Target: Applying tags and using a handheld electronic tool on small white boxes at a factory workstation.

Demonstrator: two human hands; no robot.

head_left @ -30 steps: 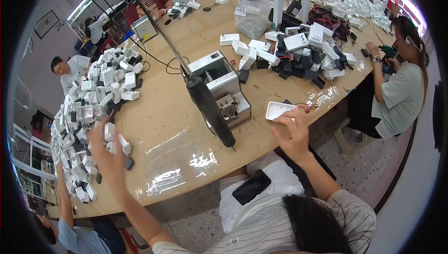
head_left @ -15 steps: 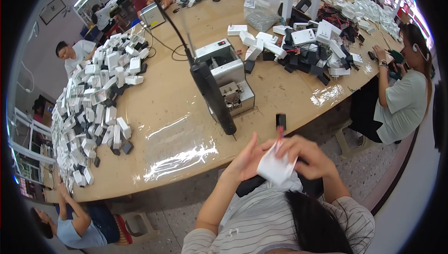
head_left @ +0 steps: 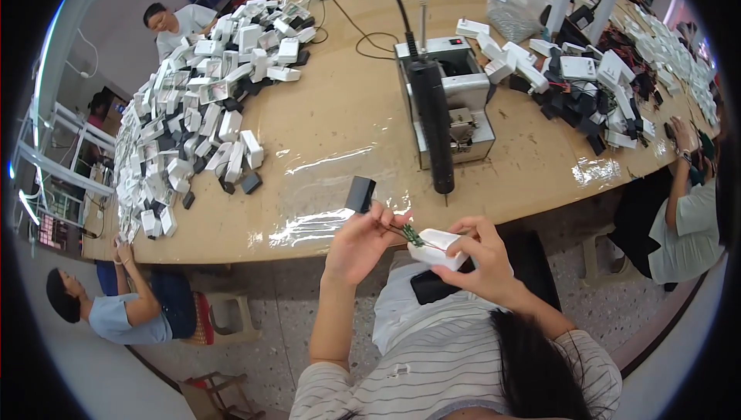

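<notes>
My right hand (head_left: 482, 262) grips a small white plastic casing (head_left: 429, 253), its open inside facing up. A green circuit board (head_left: 413, 235) lies at the casing's left end, with thin wires running from it. The fingers of my left hand (head_left: 359, 244) are pinched on the wires beside the board. Just past those fingertips is a black rectangular block (head_left: 360, 194) at the table's near edge; whether the fingers touch it I cannot tell. A black electric screwdriver (head_left: 432, 123) hangs upright beyond my hands, its bit pointing down.
Behind the screwdriver stands a metal box-shaped machine (head_left: 480, 138). A large heap of white casings and black blocks (head_left: 208, 115) covers the table's left; another heap (head_left: 579, 84) lies right, near a clear bag (head_left: 515, 11). Co-workers sit around. A flat black object (head_left: 434, 287) rests on my lap.
The view has shifted right. The white casing has turned to show its inside and the circuit board. My left hand has closed on the wires, and the black block now lies by it.
</notes>
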